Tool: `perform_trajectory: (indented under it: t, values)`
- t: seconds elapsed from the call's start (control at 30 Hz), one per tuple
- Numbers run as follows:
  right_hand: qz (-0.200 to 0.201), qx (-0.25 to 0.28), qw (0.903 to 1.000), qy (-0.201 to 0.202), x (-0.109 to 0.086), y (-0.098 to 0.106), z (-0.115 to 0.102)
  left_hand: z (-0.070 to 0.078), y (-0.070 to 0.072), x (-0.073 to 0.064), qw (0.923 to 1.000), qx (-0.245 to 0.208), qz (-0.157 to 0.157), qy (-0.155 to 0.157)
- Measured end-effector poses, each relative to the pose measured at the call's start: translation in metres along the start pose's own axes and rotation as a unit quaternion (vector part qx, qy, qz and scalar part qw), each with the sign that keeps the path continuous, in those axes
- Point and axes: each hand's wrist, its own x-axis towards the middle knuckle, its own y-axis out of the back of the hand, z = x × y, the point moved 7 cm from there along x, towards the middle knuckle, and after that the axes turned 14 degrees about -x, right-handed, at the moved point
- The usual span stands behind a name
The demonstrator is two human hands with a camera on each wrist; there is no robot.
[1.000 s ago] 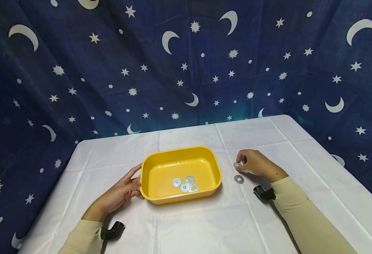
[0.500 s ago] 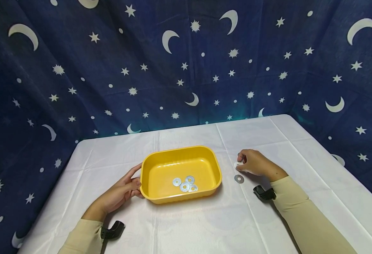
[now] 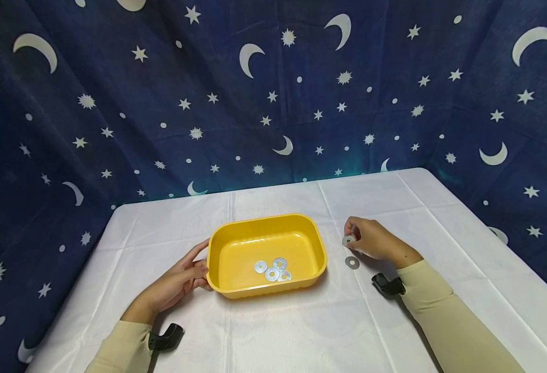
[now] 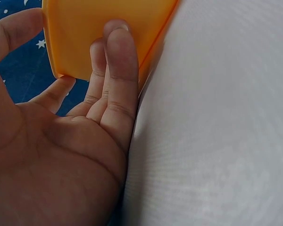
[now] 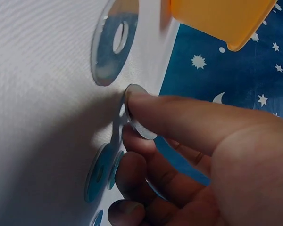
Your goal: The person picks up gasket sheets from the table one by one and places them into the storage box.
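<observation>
A yellow plastic tray (image 3: 266, 290) stands on the white cloth with several flat metal washers (image 3: 271, 274) lying in it. My left hand (image 3: 175, 282) rests on the tray's left end; in the left wrist view its fingers (image 4: 122, 56) lie against the outer wall, the thumb reaching the rim. To the right of the tray, my right hand (image 3: 371, 238) pinches a washer (image 5: 140, 123) between thumb and forefinger, tilted just off the cloth. Another washer (image 3: 352, 262) lies flat nearer the front. The right wrist view shows further washers (image 5: 98, 173) beside the curled fingers, mostly hidden in the head view.
A white cloth (image 3: 273, 336) with fold creases covers the table. Behind and around it hangs a dark blue curtain (image 3: 236, 103) with moons and stars. Black bands (image 3: 388, 284) sit on both wrists.
My right hand has lifted slightly and shifted a little left, with the pinched washer now tilted up in its fingertips. The left hand and the tray have stayed in place.
</observation>
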Motion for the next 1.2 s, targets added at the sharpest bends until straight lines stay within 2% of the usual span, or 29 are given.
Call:
perform_trajectory:
  t: [0.2,0.67,1.2]
  values:
    - [0.017,0.001,0.9998,0.013,0.0,0.003,-0.005,0.001,-0.001,0.0,1.0,-0.003,-0.004,-0.003]
    - [0.017,0.002,0.9998,0.013,-0.002,0.007,-0.016,0.001,0.0,0.0,0.9999,-0.007,-0.007,-0.005]
    - [0.038,0.014,0.9976,0.056,-0.012,0.021,-0.046,0.001,0.0,-0.001,1.0,-0.007,-0.006,-0.003]
